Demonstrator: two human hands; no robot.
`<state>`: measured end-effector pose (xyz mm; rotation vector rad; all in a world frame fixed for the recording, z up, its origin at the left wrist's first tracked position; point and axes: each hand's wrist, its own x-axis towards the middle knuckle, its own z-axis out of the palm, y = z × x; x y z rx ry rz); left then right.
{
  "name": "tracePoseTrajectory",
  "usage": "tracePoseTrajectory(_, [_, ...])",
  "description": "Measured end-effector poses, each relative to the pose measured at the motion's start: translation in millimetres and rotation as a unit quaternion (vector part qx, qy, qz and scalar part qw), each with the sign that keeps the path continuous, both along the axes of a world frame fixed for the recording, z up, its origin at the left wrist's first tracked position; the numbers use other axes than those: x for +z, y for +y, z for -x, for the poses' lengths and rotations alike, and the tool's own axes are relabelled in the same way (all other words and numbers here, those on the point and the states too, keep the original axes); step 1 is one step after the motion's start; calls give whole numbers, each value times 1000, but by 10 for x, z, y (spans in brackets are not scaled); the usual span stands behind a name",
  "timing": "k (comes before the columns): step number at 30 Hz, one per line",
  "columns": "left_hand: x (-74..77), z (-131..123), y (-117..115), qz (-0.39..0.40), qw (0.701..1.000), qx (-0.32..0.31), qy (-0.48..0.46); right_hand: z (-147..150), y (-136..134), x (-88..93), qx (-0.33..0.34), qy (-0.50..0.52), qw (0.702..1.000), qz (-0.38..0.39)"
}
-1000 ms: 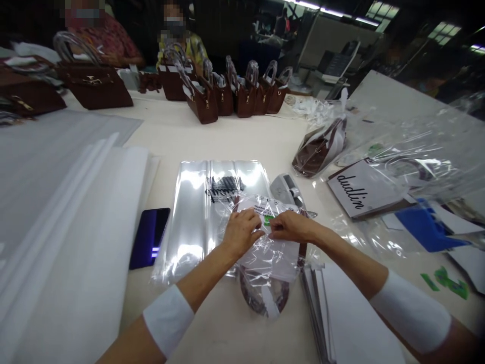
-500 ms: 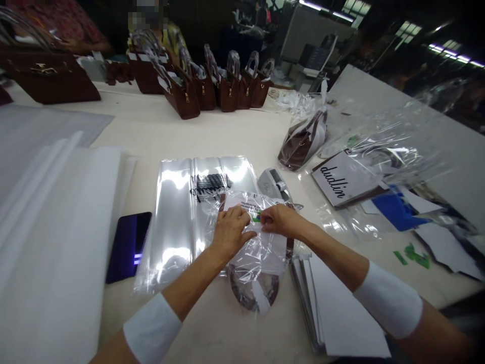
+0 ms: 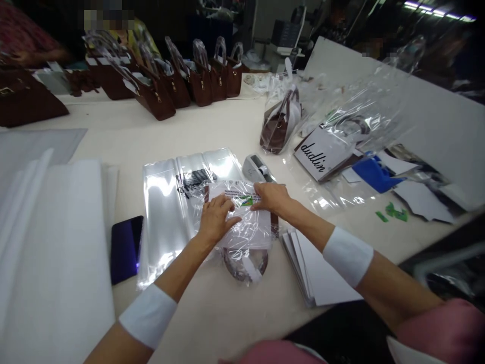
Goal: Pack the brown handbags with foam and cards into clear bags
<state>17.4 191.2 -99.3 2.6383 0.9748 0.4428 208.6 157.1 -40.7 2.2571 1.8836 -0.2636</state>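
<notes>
A small brown handbag wrapped in a clear plastic bag (image 3: 244,245) lies on the table in front of me. My left hand (image 3: 214,218) rests on the folded flap of that bag, fingers pressed down on it. My right hand (image 3: 273,197) presses on the same flap at its right end, next to a green sticker (image 3: 247,200). Under the bag lies a stack of flat clear plastic bags (image 3: 170,202). Both wrists wear white cuffs.
A dark phone (image 3: 126,247) lies left of the plastic stack, beside white foam sheets (image 3: 49,242). A tape dispenser (image 3: 256,168), a stack of white cards (image 3: 322,273), bagged handbags (image 3: 278,121) and a "dudlin" card (image 3: 316,154) sit right. Brown handbags (image 3: 182,83) line the far edge, people behind.
The view has swung right and down. My hands stay on the bag's flap, the right hand sliding a little to the right along it.
</notes>
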Motion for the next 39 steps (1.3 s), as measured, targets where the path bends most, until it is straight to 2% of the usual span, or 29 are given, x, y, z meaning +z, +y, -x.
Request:
tracePoseTrajectory(3, [88,-11,15,-6,1000,-4,4,-127,-347,43,-71,-8,994,-82])
tracePoseTrajectory(6, [180,23,-14,-27,1000,-13,-6,-148,-914,0,-158,102,961,-204])
tracePoseTrajectory(7, [192,65,-54,-48,998,-16,-27,-125,-1122,-51,-185,167,942,-227])
tracePoseTrajectory(9, [158,210,-202,-108,990,-27,-91,-35,-1507,-214,-245,302,893,-225])
tracePoseTrajectory(10, [106,309,-307,-140,982,-37,-125,31,-1665,-320,-279,367,864,-203])
tracePoseTrajectory(12, [-63,529,-553,-174,969,-88,-149,190,-1881,-551,-346,492,785,-147])
tracePoseTrajectory(15, [-387,782,-895,-202,960,-165,-101,435,-1950,-831,-397,643,648,-97])
tracePoseTrajectory(18, [-602,809,-1048,-250,958,-127,-64,622,-1838,-905,-405,744,524,-94])
tracePoseTrajectory(21, [-581,683,-967,-268,956,-79,-85,751,-1707,-756,-413,782,455,-106])
tracePoseTrajectory(24, [-369,581,-744,-264,952,-37,-149,804,-1629,-513,-355,826,424,-109])
tracePoseTrajectory(25, [-283,569,-665,-255,952,-30,-167,791,-1618,-447,-329,833,431,-106])
tracePoseTrajectory(26, [-202,567,-593,-243,952,-27,-182,756,-1614,-400,-313,827,454,-108])
tracePoseTrajectory(29, [-43,615,-450,-194,958,-42,-209,514,-1633,-404,-353,713,577,-185])
tracePoseTrajectory(31, [-25,670,-424,-163,961,-50,-219,270,-1643,-504,-374,586,666,-272])
tracePoseTrajectory(32, [-36,698,-427,-151,962,-54,-223,144,-1635,-564,-358,523,710,-308])
tracePoseTrajectory(34, [-70,742,-444,-133,963,-58,-228,-86,-1570,-665,-276,405,795,-357])
tracePoseTrajectory(36, [-78,755,-441,-118,964,-61,-232,-265,-1429,-701,-161,312,861,-369])
tracePoseTrajectory(39, [41,713,-329,-90,965,-61,-240,-441,-1102,-598,-21,250,904,-347])
